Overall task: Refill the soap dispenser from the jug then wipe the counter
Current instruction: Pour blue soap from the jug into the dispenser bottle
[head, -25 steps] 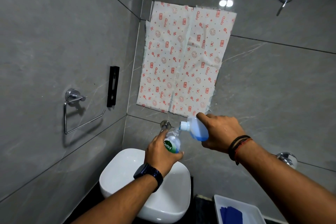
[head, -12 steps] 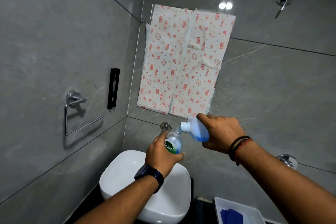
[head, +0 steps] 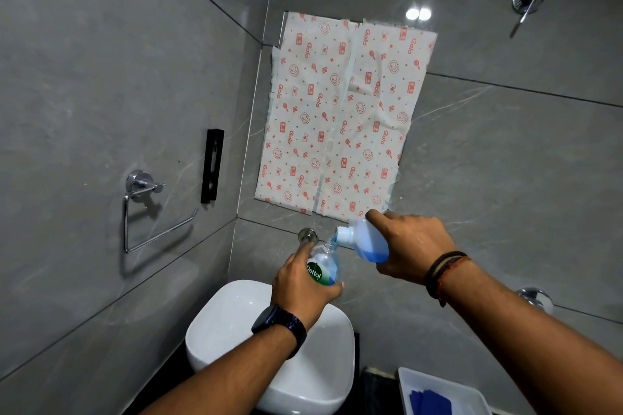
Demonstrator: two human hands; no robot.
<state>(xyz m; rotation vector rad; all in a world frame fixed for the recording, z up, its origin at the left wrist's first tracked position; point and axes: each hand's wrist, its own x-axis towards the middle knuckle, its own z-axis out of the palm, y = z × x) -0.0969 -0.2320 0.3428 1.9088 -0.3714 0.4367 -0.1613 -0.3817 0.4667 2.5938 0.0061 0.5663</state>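
Gripping green-labelled "Dettol" soap dispenser (head: 323, 269) in left hand (head: 301, 286), right hand (head: 409, 243) clasping tilted jug (head: 365, 243)

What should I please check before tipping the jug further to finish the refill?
1. Left hand grips the clear Dettol-labelled soap dispenser bottle: ok.
2. Right hand holds the translucent plastic jug of blue liquid tilted: ok.
3. Jug's white spout over the dispenser's open neck: ok.
4. Pour held above the white ceramic basin: ok.
5. Dispenser's fill level: cannot tell, hand covers it.
6. Blue cloth ready in the white tray: ok.
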